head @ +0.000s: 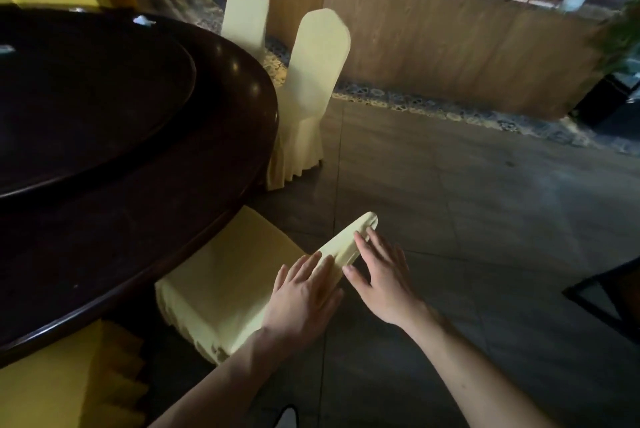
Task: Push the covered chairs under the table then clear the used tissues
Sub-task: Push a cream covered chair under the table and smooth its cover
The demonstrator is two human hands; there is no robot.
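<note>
1. The left hand [304,292] lies flat with straight fingers on the top edge of the backrest of the nearest covered chair [221,282]; it grips nothing.
2. The right hand [377,275] rests just beside it on the same top edge, further along, fingers straight and slightly spread, also holding nothing.
3. This chair wears a pale yellow cover. The front of its seat sits under the rim of the table [214,164], while its backrest stands clear of the rim.
4. The table is round, dark and glossy, with a raised round turntable [104,108] on it.
5. A second covered chair [311,81] stands upright further along the table's edge, its seat close against the rim.
6. A third covered chair [246,15] stands beyond that one, near the far curve of the table.
7. A crumpled white tissue [143,21] lies on the table near its far edge, well apart from both hands. Something pale shows at the left edge of the turntable, too blurred to name.
8. A deeper yellow pleated cover [69,382] shows at the lower left, below the table rim.
9. A wooden counter [450,46] runs along the far side of the tiled floor [485,219].
</note>
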